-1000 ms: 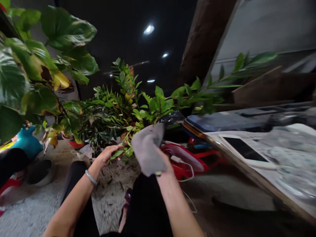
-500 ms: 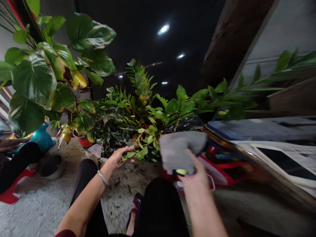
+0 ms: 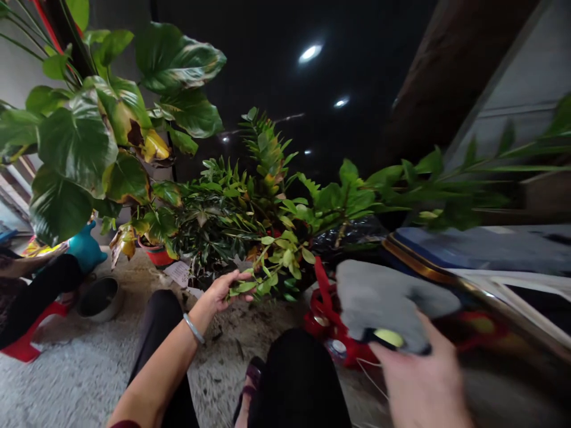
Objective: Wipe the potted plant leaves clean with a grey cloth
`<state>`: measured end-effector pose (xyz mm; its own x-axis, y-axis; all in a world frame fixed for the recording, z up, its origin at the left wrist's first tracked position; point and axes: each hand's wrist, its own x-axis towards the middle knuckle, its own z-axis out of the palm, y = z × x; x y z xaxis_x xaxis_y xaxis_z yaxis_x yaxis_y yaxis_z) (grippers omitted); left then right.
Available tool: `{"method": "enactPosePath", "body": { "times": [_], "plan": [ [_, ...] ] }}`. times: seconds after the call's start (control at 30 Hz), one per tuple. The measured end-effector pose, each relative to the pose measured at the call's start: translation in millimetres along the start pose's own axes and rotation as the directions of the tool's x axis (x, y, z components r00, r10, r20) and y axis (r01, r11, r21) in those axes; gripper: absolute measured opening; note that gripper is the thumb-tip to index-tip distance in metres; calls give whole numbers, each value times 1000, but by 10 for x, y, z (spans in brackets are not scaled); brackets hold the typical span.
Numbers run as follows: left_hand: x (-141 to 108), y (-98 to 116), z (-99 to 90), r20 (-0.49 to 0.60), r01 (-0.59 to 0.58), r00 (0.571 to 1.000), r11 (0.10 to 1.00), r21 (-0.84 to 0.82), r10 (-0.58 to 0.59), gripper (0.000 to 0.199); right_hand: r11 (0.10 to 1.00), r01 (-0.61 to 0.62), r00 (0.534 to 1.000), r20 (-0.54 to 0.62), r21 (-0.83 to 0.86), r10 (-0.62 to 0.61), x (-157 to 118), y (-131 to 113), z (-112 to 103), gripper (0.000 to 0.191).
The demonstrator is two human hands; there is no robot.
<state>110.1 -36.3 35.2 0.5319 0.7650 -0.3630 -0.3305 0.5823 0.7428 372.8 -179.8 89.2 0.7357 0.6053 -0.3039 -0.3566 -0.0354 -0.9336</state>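
My left hand (image 3: 225, 291), with a pale bangle at its wrist, holds the drooping end of a leafy stem (image 3: 267, 279), its fingers curled under the leaves. That stem belongs to a low green plant in front of my knees. Off to the right, my right hand (image 3: 423, 371) grips a grey cloth (image 3: 379, 294), smeared by motion. A yellow-green patch (image 3: 389, 338) shows at the cloth near my thumb; I cannot tell what it is. The cloth is apart from the leaves.
A big-leaved plant (image 3: 75, 142) rises at left, above a red pot (image 3: 156, 254). A grey bowl (image 3: 100, 300) and a teal watering can (image 3: 88, 249) stand near a seated person's leg (image 3: 44, 291). Red bags (image 3: 328, 303) and a cluttered table (image 3: 504, 244) lie right.
My right hand has moved right with the grey cloth, away from the plant, uncovering red items behind it. My left hand keeps hold of the stem. The view has shifted slightly.
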Motion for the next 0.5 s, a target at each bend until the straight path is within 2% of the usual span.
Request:
{"method": "enactPosePath", "body": {
  "times": [0.07,0.1,0.13,0.17,0.23,0.27,0.3,0.33,0.4,0.5],
  "plan": [
    [5,-15,7,6,-4,1000,1000,-3,4,38,999,-39,996,80,34,36,-149,62,325,44],
    [10,-19,-4,-3,-2,1000,1000,0,2,38,997,-79,982,174,2,77,-280,133,449,41],
    [16,-21,-27,-24,6,1000,1000,7,-6,37,991,-85,954,279,-108,112,-431,224,532,36],
    [20,-21,-61,-54,14,998,1000,15,-13,36,984,-85,916,375,-157,139,-586,327,569,34],
    [14,-10,-158,-100,23,995,999,24,-21,33,946,-83,806,537,-313,248,-851,539,523,38],
    [-2,2,-221,-99,19,995,1000,24,-16,32,926,-80,761,578,-368,295,-942,629,461,42],
    [-28,19,-292,-86,5,996,1000,23,-3,30,909,-76,735,592,-410,329,-1003,700,391,45],
    [-63,41,-369,-72,-7,997,1000,26,9,28,899,-75,732,589,-431,343,-1036,746,325,47],
    [-151,100,-538,-80,-5,997,999,43,8,23,901,-84,763,554,-426,333,-1049,761,248,44],
    [-273,218,-786,-270,13,963,999,41,-1,15,892,-87,770,537,-444,343,-1053,620,302,40]
  ]
}}
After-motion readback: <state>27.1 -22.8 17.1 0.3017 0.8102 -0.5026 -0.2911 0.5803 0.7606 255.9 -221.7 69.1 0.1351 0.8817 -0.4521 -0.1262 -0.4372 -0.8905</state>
